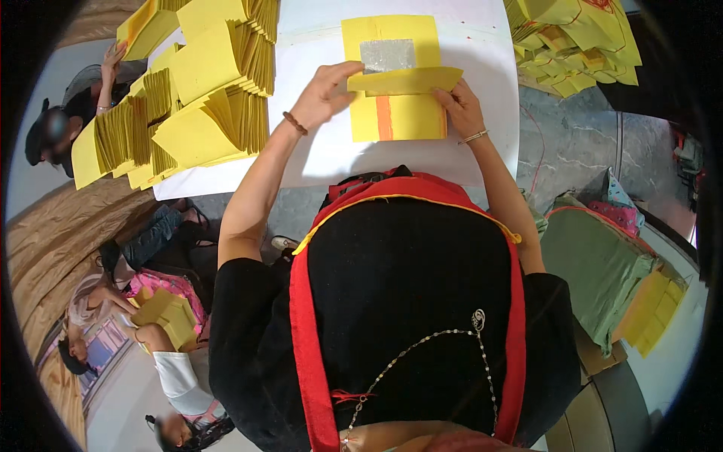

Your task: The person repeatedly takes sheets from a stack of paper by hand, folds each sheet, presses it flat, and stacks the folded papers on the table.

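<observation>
A yellow paper sheet [422, 120] with an orange stripe and a silver foil patch [388, 54] lies in front of me on the white table. Part of the paper is folded over as a raised band across its middle. The fingers of my left hand [325, 94] curl around the left end of that band, index finger above and thumb below. At the band's right end, my right hand [462, 111] pinches the paper between thumb and fingers. The foil is partly covered by the fold.
Thick stacks of folded yellow paper [203, 90] fill the table's left side. More yellow paper [576, 45] is heaped at the far right. A green-covered bundle [599, 264] stands on the right. Other people sit at the left, one holding yellow paper [166, 316]. The white table [309, 162] ends before my red apron.
</observation>
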### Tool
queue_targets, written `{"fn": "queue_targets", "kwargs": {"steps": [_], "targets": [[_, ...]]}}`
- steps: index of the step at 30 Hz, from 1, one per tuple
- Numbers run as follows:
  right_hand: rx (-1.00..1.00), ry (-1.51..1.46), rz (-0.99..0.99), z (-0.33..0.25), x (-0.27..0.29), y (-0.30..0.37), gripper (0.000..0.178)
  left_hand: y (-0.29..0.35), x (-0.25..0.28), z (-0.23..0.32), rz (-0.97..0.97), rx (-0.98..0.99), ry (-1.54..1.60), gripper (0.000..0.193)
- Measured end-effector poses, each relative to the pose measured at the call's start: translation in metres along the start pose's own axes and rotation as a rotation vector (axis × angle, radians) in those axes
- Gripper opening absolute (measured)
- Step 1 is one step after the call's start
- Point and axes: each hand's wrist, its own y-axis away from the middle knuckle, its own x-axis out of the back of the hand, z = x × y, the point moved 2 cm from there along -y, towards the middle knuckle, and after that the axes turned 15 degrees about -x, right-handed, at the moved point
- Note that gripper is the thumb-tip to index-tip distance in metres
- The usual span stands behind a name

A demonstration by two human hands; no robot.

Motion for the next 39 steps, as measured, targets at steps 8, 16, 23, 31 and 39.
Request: {"fn": "queue_targets", "kwargs": {"steps": [8,16,23,31,39], "targets": [[0.488,0.511,0.194,-0.045,0.010,0.007,0.021,0.008,-0.008,0.001,-0.132,0.074,-0.255,0.025],[-0.135,0.004,0.051,-0.017,-0.002,0.001,0.027,0.017,-0.021,-0.007,0.108,0.347,0.125,0.031],[-0.297,0.012,0.142,-0.024,-0.006,-0.021,0.034,0.005,-0.029,-0.043,0.271,0.476,0.110,0.030],[-0.313,0.317,0.275,-0.035,-0.007,-0.032,0.033,-0.009,-0.028,-0.031,0.388,0.640,0.340,0.030],[-0.338,0.432,0.310,-0.039,-0.011,-0.040,0.033,-0.004,-0.012,-0.024,0.265,0.648,0.436,0.024]]}}
